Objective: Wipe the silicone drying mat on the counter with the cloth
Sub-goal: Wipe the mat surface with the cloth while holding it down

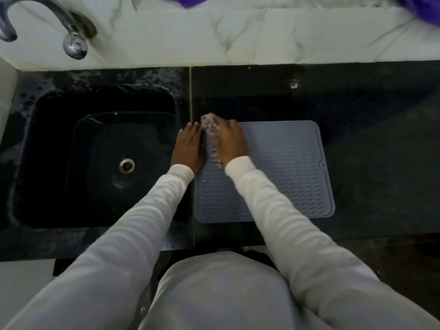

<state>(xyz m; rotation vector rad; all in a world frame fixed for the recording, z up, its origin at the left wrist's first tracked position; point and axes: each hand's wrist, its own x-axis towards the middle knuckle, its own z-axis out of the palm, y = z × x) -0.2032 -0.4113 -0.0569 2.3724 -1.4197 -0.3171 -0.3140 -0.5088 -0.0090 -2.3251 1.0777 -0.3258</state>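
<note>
1. The right hand (229,141) presses down on the cloth (210,126). Its fingers bend over the cloth and hold it bunched up against the mat (281,170).
2. The cloth is pale and speckled. It sits at the far left corner of the mat. Part of it pokes out past the fingertips, and a strip of it runs back under the palm.
3. The left hand (188,147) lies flat, with straight fingers close together. It holds nothing. It rests just beside the right hand, at the left edge of the mat, on the strip of counter (381,163) between mat and sink (102,163). I cannot tell if it pins the mat's edge or only touches the counter.
4. The mat is grey with wavy ridges. It lies flat on the dark counter, just right of the sink. A tap (71,36) stands at the back left.
5. I think the wiping step is going on now, at the far left corner. Most of the mat has nothing on it, and I cannot tell which parts are clean.
6. Next, the right hand likely needs to slide the cloth across the ridges, toward the right or toward the near edge.
7. It should press firmly so the cloth gets into the grooves. The left hand should hold the mat so it does not slip.
</note>
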